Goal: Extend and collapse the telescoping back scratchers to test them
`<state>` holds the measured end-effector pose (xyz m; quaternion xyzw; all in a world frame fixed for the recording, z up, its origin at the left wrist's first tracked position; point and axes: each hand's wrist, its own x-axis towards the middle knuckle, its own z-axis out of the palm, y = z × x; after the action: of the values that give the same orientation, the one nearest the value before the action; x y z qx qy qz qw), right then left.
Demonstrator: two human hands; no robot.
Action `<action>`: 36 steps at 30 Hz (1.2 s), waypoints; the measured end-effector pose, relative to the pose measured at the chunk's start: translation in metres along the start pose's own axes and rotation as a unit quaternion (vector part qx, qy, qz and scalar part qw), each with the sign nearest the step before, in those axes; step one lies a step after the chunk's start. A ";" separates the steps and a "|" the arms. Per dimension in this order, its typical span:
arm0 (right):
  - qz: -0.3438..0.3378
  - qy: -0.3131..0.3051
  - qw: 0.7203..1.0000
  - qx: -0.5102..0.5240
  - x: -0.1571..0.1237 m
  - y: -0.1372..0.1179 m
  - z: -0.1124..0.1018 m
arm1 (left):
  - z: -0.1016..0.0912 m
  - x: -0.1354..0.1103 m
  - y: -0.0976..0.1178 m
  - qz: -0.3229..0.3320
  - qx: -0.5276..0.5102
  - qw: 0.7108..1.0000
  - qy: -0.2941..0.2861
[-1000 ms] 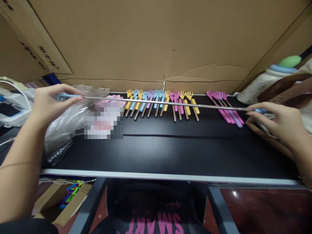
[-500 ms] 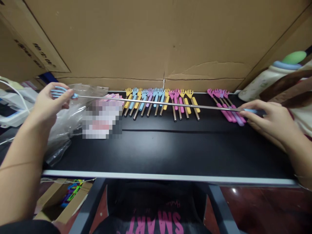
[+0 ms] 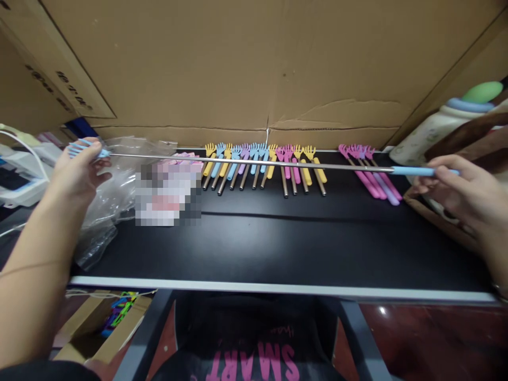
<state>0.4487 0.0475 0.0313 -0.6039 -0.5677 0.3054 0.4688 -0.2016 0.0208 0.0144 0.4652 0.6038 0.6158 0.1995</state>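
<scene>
I hold a blue telescopic back scratcher (image 3: 254, 162) stretched out above the black table (image 3: 278, 248). My left hand (image 3: 77, 172) pinches its blue claw head at the far left. My right hand (image 3: 462, 190) grips its blue handle at the far right. The thin metal rod spans between both hands, passing over a row of several collapsed scratchers (image 3: 264, 166) in yellow, blue, purple and pink. A separate pink and purple group (image 3: 371, 172) lies further right, just left of my right hand.
A crumpled clear plastic bag (image 3: 107, 196) and a stack of pink cards (image 3: 170, 185) lie at the left. Cardboard boxes (image 3: 246, 69) wall the back. A bottle with a green cap (image 3: 440, 124) stands at the right. An open box (image 3: 107, 323) sits below the table's left.
The scratcher has been pulled longer: my left hand moved left with the claw head and my right hand moved right, so more of the blue handle now shows.
</scene>
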 end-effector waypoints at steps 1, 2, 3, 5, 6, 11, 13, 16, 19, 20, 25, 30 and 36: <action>-0.003 0.000 1.000 0.031 0.001 0.000 0.003 | 0.002 -0.001 0.001 -0.028 -0.023 0.999 0.032; -0.004 0.003 0.998 0.055 0.002 0.000 0.005 | 0.005 -0.003 0.002 -0.064 -0.060 0.994 0.068; -0.003 0.011 0.997 0.078 0.003 -0.001 0.008 | 0.009 -0.005 0.005 -0.092 -0.098 0.986 0.096; -0.015 0.032 0.992 0.120 0.004 -0.002 0.012 | 0.016 -0.011 0.010 -0.092 -0.142 0.980 0.103; -0.022 0.040 0.990 0.135 0.004 -0.002 0.014 | 0.019 -0.013 0.012 -0.091 -0.154 0.979 0.100; 0.010 0.031 0.988 0.154 0.007 0.009 0.021 | 0.030 -0.017 0.011 -0.142 -0.214 0.960 0.110; -0.011 0.020 0.990 0.137 0.010 0.016 0.021 | 0.031 -0.015 0.005 -0.152 -0.232 0.952 0.128; -0.077 -0.006 0.992 0.098 0.012 0.021 0.021 | 0.030 -0.013 -0.004 -0.130 -0.218 0.958 0.135; -0.070 -0.005 0.991 0.112 0.007 0.017 0.030 | 0.035 -0.018 -0.006 -0.102 -0.174 0.975 0.097; -0.052 -0.004 0.991 0.127 0.004 0.014 0.035 | 0.039 -0.021 -0.005 -0.092 -0.163 0.980 0.072; -0.014 -0.046 0.988 0.145 -0.010 -0.004 0.054 | 0.061 -0.038 0.003 0.002 -0.152 0.985 -0.084; -0.015 -0.054 0.994 0.094 -0.014 -0.009 0.045 | 0.062 -0.043 0.005 0.003 -0.162 0.981 -0.103; 0.018 -0.029 0.977 0.211 -0.014 0.000 0.039 | 0.061 -0.046 0.006 0.035 -0.151 0.982 -0.112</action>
<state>0.4106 0.0420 0.0144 -0.4919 -0.4929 0.4446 0.5634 -0.1277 0.0168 -0.0046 0.5164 0.4616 0.6502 0.3123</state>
